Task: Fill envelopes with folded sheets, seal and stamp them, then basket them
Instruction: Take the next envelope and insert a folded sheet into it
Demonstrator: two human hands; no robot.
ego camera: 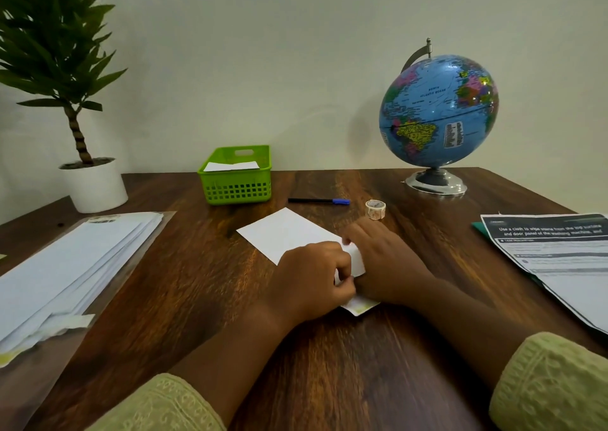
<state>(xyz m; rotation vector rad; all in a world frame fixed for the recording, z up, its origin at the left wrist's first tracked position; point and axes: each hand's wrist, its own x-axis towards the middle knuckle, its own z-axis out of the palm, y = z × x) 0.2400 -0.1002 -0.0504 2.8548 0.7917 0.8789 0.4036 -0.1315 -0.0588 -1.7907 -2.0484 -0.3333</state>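
Left hand (312, 276) pinches the white paper (356, 259) in curled fingers, right hand (385, 263) lies over it just beside, grip hidden, cannot tell; the envelope (289, 233) stretches away beyond the fingers on the counter (329, 365); best pin it flat and ease squarely, no creasing.

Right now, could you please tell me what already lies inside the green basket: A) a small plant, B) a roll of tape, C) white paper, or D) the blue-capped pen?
C: white paper shows above the rim of the green basket, while the pen and the tape roll lie outside it on the table.
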